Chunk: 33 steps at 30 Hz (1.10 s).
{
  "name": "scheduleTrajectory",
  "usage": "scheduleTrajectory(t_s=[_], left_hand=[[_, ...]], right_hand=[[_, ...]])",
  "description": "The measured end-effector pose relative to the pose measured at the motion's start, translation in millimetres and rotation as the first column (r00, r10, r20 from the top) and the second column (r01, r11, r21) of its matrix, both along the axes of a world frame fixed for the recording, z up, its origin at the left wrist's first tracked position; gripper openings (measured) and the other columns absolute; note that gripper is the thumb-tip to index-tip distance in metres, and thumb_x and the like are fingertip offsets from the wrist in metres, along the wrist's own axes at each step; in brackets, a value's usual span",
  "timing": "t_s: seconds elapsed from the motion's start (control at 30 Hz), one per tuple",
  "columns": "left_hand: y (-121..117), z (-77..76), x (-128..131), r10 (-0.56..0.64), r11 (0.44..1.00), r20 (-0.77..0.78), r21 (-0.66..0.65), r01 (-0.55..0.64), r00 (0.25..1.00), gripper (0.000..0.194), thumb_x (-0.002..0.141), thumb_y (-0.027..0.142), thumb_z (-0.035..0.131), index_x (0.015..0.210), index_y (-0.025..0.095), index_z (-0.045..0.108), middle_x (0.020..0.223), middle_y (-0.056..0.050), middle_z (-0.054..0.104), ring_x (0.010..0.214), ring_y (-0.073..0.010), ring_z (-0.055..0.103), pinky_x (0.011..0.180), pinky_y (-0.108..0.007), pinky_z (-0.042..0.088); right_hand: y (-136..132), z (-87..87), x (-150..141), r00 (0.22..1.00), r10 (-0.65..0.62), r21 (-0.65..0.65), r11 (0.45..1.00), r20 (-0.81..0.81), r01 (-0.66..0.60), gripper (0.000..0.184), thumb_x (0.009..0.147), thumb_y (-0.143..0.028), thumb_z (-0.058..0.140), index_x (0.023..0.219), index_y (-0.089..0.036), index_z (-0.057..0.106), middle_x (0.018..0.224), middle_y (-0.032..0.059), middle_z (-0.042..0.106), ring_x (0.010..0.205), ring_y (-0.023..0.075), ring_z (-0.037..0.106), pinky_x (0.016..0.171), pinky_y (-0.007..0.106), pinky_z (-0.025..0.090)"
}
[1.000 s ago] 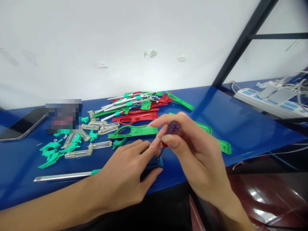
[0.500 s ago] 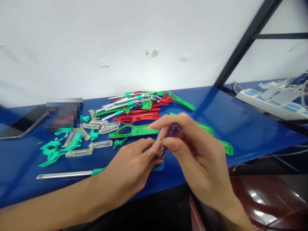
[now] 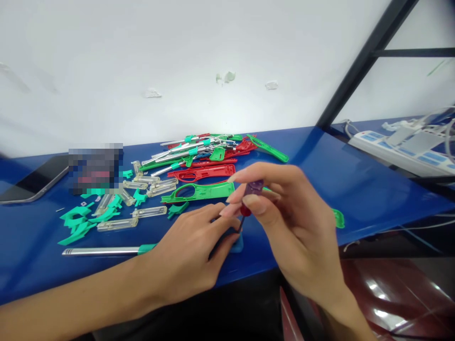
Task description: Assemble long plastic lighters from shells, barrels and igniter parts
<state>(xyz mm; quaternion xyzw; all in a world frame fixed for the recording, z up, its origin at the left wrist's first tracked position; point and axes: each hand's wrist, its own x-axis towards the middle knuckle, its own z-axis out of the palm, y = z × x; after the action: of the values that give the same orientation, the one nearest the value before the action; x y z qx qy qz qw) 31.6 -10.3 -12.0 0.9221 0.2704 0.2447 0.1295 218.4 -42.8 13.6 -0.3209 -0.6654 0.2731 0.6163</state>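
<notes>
My right hand [image 3: 287, 227] pinches a small screwdriver [image 3: 251, 192] with a purple and red handle, its thin tip pointing down. The tip meets a blue plastic part [image 3: 234, 244] near the front edge of the blue table [image 3: 320, 170]. My left hand [image 3: 188, 251] lies over that blue part, fingers curled round it and pressing it to the table. A metal rod with a green collar [image 3: 103, 250] sticks out to the left from under my left hand.
Behind my hands lie a green handle shell [image 3: 199, 192], a red handle shell [image 3: 202, 173], a heap of metal rods and shells [image 3: 199, 149], clear tubes [image 3: 149, 211] and small green clips [image 3: 80, 222]. A phone [image 3: 33, 182] lies far left. A power strip [image 3: 401, 151] sits right.
My right hand with the screwdriver has shifted a little up and left, its fingers turning on the handle. My left hand stays on the blue part.
</notes>
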Motion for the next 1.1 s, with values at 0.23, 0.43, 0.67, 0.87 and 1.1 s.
scheduleTrajectory(t_s=[0.23, 0.43, 0.67, 0.87, 1.1], left_hand=[[3.6, 1.0, 2.4, -0.029, 0.999, 0.003, 0.022, 0.029, 1.000, 0.023, 0.112, 0.018, 0.040, 0.108, 0.020, 0.062, 0.098, -0.005, 0.071, 0.084, -0.0222, 0.070, 0.072, -0.036, 0.058], [-0.7, 3.0, 0.7, -0.043, 0.999, -0.024, -0.013, 0.043, 0.999, 0.019, 0.107, 0.018, 0.044, 0.110, 0.019, 0.062, 0.112, -0.010, 0.072, 0.097, -0.0275, 0.071, 0.080, -0.043, 0.061], [-2.2, 4.6, 1.8, -0.029, 0.996, -0.083, -0.091, 0.021, 0.996, 0.017, 0.105, 0.027, 0.053, 0.118, 0.019, 0.060, 0.118, -0.012, 0.070, 0.104, -0.0319, 0.068, 0.088, -0.052, 0.062], [-0.8, 2.1, 0.3, -0.023, 0.981, -0.036, -0.193, 0.016, 0.999, 0.018, 0.106, 0.027, 0.056, 0.122, 0.022, 0.062, 0.123, -0.009, 0.069, 0.113, -0.0281, 0.067, 0.097, -0.047, 0.060], [-0.6, 4.9, 2.1, 0.001, 0.963, -0.017, -0.269, -0.005, 1.000, 0.015, 0.103, 0.026, 0.061, 0.117, 0.022, 0.064, 0.119, -0.008, 0.069, 0.113, -0.0286, 0.067, 0.101, -0.050, 0.059]], right_hand=[[1.2, 2.4, -0.2, 0.999, -0.053, 0.047, 0.998, 0.012, 0.053, 0.020, 0.097, -0.020, 0.079, 0.114, -0.030, 0.078, 0.108, 0.0004, 0.078, 0.101, 0.0200, 0.069, 0.087, 0.037, 0.061], [-0.8, 1.6, -2.3, 0.986, -0.169, 0.095, 0.981, 0.005, 0.168, 0.033, 0.099, -0.009, 0.071, 0.120, -0.032, 0.079, 0.112, -0.0018, 0.080, 0.095, 0.0174, 0.070, 0.089, 0.036, 0.059], [0.4, 2.1, -0.2, 0.999, -0.037, 0.075, 0.997, 0.003, 0.037, 0.028, 0.102, -0.012, 0.068, 0.122, -0.030, 0.078, 0.118, 0.0004, 0.080, 0.111, 0.0191, 0.073, 0.097, 0.037, 0.060], [2.3, 3.8, 1.5, 0.999, -0.019, 0.083, 0.996, -0.050, 0.023, 0.020, 0.099, -0.013, 0.075, 0.106, -0.031, 0.082, 0.098, -0.0018, 0.079, 0.092, 0.0164, 0.071, 0.083, 0.034, 0.062], [2.1, 0.2, -3.4, 0.999, 0.028, 0.066, 0.998, -0.043, -0.025, 0.021, 0.100, -0.016, 0.074, 0.114, -0.030, 0.079, 0.109, 0.0014, 0.078, 0.105, 0.0201, 0.071, 0.089, 0.037, 0.062]])
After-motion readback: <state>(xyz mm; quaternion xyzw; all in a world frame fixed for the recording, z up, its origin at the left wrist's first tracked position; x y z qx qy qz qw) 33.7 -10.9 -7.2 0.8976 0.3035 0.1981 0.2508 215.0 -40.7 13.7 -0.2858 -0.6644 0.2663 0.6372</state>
